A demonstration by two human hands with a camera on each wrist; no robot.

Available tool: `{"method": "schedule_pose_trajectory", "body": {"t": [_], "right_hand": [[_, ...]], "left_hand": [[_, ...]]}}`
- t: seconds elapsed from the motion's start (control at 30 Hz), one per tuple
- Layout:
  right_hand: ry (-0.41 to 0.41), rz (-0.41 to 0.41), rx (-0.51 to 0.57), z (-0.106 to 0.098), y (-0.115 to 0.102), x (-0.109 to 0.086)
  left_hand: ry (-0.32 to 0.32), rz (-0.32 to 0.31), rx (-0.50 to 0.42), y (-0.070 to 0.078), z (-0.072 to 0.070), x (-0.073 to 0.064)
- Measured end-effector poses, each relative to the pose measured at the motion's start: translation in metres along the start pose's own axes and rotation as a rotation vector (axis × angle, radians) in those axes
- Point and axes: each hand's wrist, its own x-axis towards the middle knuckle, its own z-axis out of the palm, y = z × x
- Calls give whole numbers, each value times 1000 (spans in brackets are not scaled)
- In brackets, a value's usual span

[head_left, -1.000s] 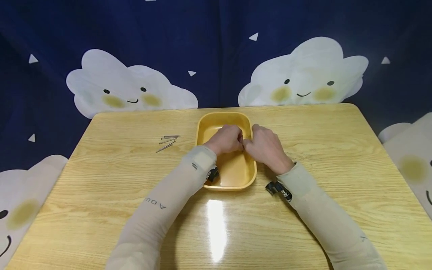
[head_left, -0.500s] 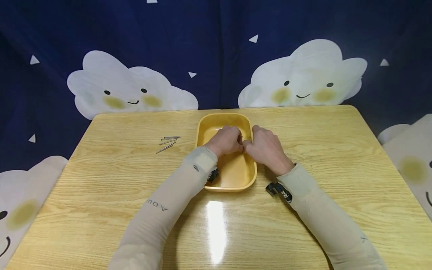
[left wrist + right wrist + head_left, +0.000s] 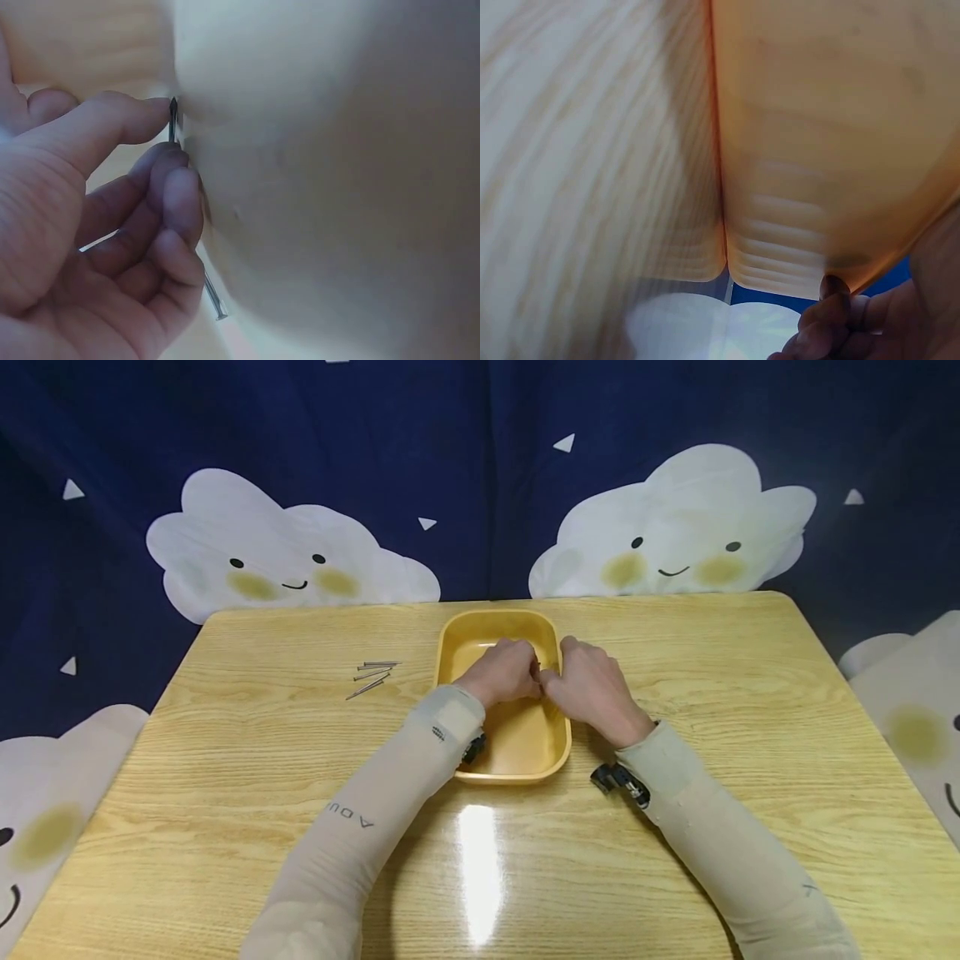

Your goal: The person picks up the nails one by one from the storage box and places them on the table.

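A yellow-orange plastic box (image 3: 517, 752) stands on the wooden table. My left hand (image 3: 501, 670) is inside it by the right wall, fingers curled round a thin metal nail (image 3: 173, 124). In the left wrist view the nail's pointed end shows beside a fingertip, and a flat nail head sticks out below the curled fingers; the middle is hidden. My right hand (image 3: 596, 689) grips the right rim of the box, its fingertips close to the left hand. In the right wrist view, its curled fingers (image 3: 825, 326) lie at the edge of the box wall.
Several loose nails (image 3: 371, 675) lie on the table (image 3: 285, 760) left of the box. A dark blue curtain (image 3: 487, 460) with smiling clouds hangs behind the far table edge.
Both hands hold nearly the same place at the right side of the box. The loose nails and the box have not moved.
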Motion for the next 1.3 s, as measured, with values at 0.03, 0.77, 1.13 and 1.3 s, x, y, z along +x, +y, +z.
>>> {"method": "schedule_pose_trajectory", "body": {"t": [0.03,0.77,1.13,1.3], "right_hand": [[-2,1,1,0,0,0],[6,5,1,0,1,1],[-8,-3,5,1,1,1],[-4,-5,0,1,2,1]], "left_hand": [[2,-4,-3,0,0,0],[12,-79,8,1,-1,-3],[-4,-109,23,0,0,-4],[-11,-120,23,0,0,-3]]}}
